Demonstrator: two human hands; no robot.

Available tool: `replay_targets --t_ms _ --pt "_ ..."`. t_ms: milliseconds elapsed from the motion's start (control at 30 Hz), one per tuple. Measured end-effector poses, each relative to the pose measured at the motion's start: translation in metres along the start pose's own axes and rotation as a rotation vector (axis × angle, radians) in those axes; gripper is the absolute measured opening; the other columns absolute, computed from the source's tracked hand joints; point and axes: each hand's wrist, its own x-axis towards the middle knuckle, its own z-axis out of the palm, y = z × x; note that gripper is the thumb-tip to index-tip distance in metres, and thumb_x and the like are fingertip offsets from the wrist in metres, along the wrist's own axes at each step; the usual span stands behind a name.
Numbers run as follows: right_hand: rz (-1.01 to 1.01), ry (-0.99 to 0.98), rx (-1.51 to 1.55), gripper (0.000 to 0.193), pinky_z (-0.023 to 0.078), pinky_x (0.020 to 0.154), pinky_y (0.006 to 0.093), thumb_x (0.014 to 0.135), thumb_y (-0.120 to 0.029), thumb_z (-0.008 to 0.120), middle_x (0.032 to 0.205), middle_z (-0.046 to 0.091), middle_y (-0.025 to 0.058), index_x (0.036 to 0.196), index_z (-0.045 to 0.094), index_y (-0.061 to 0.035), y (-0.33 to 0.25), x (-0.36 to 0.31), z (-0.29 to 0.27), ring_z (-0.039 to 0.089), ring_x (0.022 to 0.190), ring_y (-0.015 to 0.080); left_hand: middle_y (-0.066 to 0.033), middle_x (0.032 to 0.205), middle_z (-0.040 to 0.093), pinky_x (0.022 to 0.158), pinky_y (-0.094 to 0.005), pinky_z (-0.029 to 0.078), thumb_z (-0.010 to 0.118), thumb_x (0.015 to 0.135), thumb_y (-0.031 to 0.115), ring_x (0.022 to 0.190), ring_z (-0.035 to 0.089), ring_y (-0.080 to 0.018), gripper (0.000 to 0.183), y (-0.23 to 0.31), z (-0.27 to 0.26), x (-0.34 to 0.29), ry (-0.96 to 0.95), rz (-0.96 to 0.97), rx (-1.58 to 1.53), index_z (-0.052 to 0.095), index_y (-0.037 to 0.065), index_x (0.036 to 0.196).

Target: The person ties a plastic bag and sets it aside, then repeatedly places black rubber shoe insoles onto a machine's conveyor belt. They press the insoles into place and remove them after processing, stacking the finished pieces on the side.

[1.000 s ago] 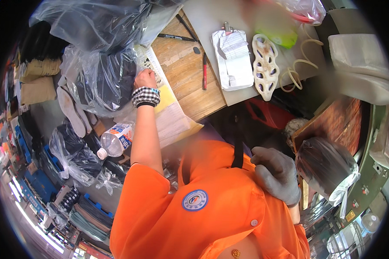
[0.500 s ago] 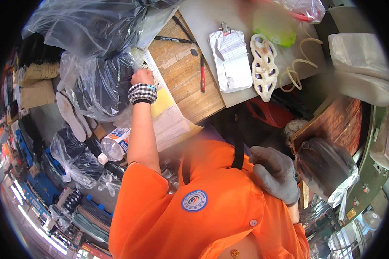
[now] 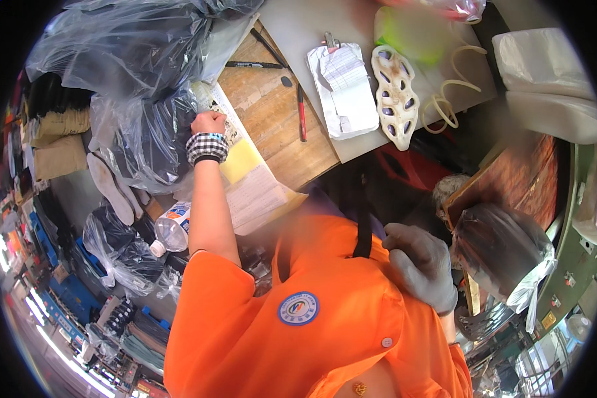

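My left hand [image 3: 209, 124], bare with a checked black-and-white band at the wrist, is closed in a fist. It lies over the printed papers [image 3: 249, 189], against the edge of a clear plastic bag [image 3: 139, 136] with dark contents. Whatever the fingers hold, if anything, is hidden. My right hand [image 3: 421, 265] wears a grey glove and hovers before the orange shirt. Its fingers are loosely bent, the thumb stands apart from them, and nothing shows in the grasp.
On the wooden board [image 3: 259, 99] lie a black marker [image 3: 253, 65] and a red pen [image 3: 302, 113]. To the right are clipped papers [image 3: 343, 89], a white perforated sole [image 3: 396, 96] and a coiled hose [image 3: 444, 109]. A plastic bottle [image 3: 171, 229] lies beside my left forearm.
The whole view has shifted slightly, so the tabletop things appear a little further left. My left fist stays by the bag, and the gloved right hand keeps nearly the same pose.
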Motion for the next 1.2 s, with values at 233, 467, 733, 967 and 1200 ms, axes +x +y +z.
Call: replay_targets --t_ms 233,467,733,967,1200 --pt "-0.016 -0.031 0.001 0.035 0.054 0.072 0.0311 0.082 -0.005 0.069 0.087 0.069 0.0133 0.115 0.064 0.0051 0.001 0.001 0.006 0.068 0.076 0.0244 -0.0116 0.072 0.073 0.075 -0.035 0.059 0.074 0.082 0.023 0.068 0.073 -0.0231 0.017 0.002 0.001 0.004 -0.052 -0.044 0.02 0.078 0.007 0.084" --pt "0.003 0.0 -0.031 0.033 0.053 0.071 0.0312 0.082 -0.005 0.068 0.086 0.069 0.0128 0.113 0.064 0.0049 0.001 -0.01 0.004 0.067 0.075 0.0248 -0.0155 0.083 0.073 0.081 -0.0432 0.058 0.072 0.076 0.023 0.082 0.072 -0.0341 0.015 0.006 0.013 -0.003 0.069 -0.036 0.066 0.077 0.01 0.082" --pt "0.023 0.037 -0.042 0.032 0.053 0.07 0.0324 0.082 -0.004 0.067 0.085 0.068 0.0134 0.113 0.064 0.0047 0.006 -0.02 0.003 0.067 0.075 0.0253 -0.0195 0.087 0.07 0.072 -0.052 0.056 0.064 0.085 0.017 0.079 0.068 -0.0409 0.011 0.0 0.01 -0.013 0.217 0.115 0.129 0.064 0.006 0.085" --pt "0.013 -0.02 -0.008 0.034 0.053 0.072 0.0321 0.082 -0.004 0.067 0.086 0.068 0.0138 0.115 0.063 0.0053 0.004 -0.013 0.006 0.068 0.077 0.0256 -0.022 0.083 0.068 0.071 -0.0542 0.053 0.06 0.089 0.015 0.078 0.067 -0.043 0.009 0.0 0.005 -0.015 0.363 0.092 0.133 0.06 0.006 0.087" --pt "-0.012 -0.039 -0.044 0.034 0.053 0.073 0.0326 0.082 -0.004 0.067 0.085 0.068 0.0144 0.114 0.063 0.0054 -0.001 -0.01 0.005 0.068 0.077 0.0258 -0.0207 0.083 0.068 0.07 -0.0534 0.053 0.062 0.089 0.015 0.078 0.067 -0.0425 0.009 0.006 -0.003 -0.014 0.404 0.093 0.071 0.061 0.007 0.085"
